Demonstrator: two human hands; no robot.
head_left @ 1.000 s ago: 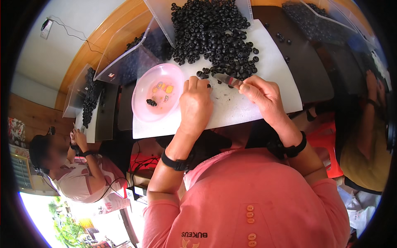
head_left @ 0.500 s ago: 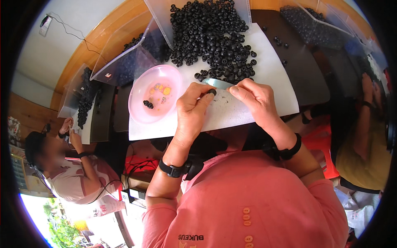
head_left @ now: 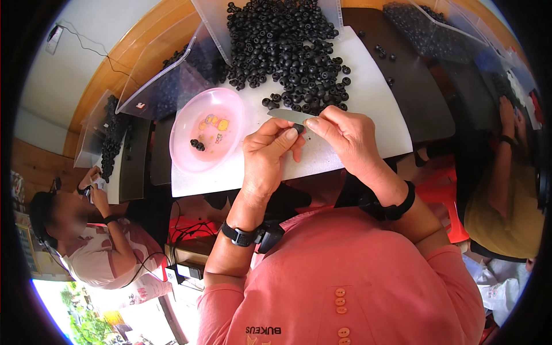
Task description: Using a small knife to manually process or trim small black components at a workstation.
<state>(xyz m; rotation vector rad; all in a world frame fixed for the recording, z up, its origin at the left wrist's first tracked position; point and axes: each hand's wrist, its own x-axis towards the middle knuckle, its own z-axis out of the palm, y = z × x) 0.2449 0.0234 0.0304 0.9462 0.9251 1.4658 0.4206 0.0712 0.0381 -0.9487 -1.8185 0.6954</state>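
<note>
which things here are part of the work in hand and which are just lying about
In use:
- knife, in the right hand
- black piece, in the left hand
- pile of black pieces
- pink bowl
- white board

Apparently just about:
- cables
- white plastic bags

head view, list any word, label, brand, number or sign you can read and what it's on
Pink shirt: dark capital lettering low in the picture; legible, but not copied here.
White bag, lower left: red marks, too small and blurred to read.
Pink bowl: coloured cartoon prints; any lettering too small to read.
Knife: no lettering seen.
</note>
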